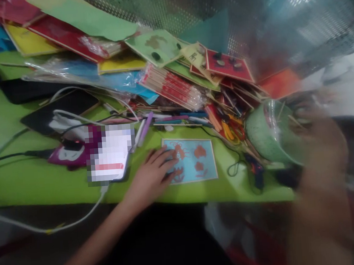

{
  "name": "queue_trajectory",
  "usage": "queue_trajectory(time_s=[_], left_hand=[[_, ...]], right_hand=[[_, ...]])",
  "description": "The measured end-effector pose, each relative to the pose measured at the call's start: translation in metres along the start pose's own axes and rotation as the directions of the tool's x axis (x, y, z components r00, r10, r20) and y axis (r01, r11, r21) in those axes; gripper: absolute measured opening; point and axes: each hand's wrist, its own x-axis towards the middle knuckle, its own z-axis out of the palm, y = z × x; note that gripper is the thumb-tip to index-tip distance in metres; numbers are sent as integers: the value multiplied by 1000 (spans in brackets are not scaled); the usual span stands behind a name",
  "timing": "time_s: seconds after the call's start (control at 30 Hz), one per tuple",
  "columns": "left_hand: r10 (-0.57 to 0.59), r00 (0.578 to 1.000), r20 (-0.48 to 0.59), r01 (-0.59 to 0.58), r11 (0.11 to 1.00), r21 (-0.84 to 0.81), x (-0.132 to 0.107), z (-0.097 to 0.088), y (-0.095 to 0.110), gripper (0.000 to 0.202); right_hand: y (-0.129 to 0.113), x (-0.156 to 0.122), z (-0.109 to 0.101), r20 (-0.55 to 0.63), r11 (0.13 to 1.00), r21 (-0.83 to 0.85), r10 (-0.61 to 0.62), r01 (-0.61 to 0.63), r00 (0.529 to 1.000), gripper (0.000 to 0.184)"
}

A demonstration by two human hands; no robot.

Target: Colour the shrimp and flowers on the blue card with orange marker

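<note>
My left hand (155, 170) lies with its fingers spread over the left edge of a light blue card (207, 156) with a pale border and reddish-brown shapes on it. My right hand (320, 126), smeared by motion, is at the right side of a green tub (257, 137). Its fingers are too blurred to show whether they hold anything. Thin sticks and clear plastic show inside the tub. Between card and tub lie orange-handled scissors (230, 133) and a dark glue-gun-like tool (255, 173) with a cord.
A lit phone (113, 155) on a white cable (88, 213) lies left, beside a purple power strip (75, 151). Behind are pens (146, 128), packed wooden sticks (170, 86), a red card (228, 64) and heaped coloured paper. The green tabletop (56, 187) ends at its front edge.
</note>
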Motion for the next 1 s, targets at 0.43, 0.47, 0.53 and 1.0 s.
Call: queue_trajectory(time_s=[0.43, 0.47, 0.53, 1.0], left_hand=[[22, 1000, -22, -22, 1000, 8, 1, 1, -1, 29], [20, 1000, -21, -20, 1000, 6, 1, 1, -1, 29], [20, 1000, -22, -20, 1000, 2, 1, 1, 0, 29], [16, 999, -35, -17, 1000, -19, 1, 2, 1, 30]], right_hand=[[-130, -34, 191, 490, 756, 583, -37, -296, 871, 23], [-132, -38, 200, 469, 790, 560, -51, -252, 882, 22], [-136, -46, 214, 398, 835, 520, -51, -179, 916, 20], [-128, -54, 215, 396, 848, 515, -106, -125, 912, 19]])
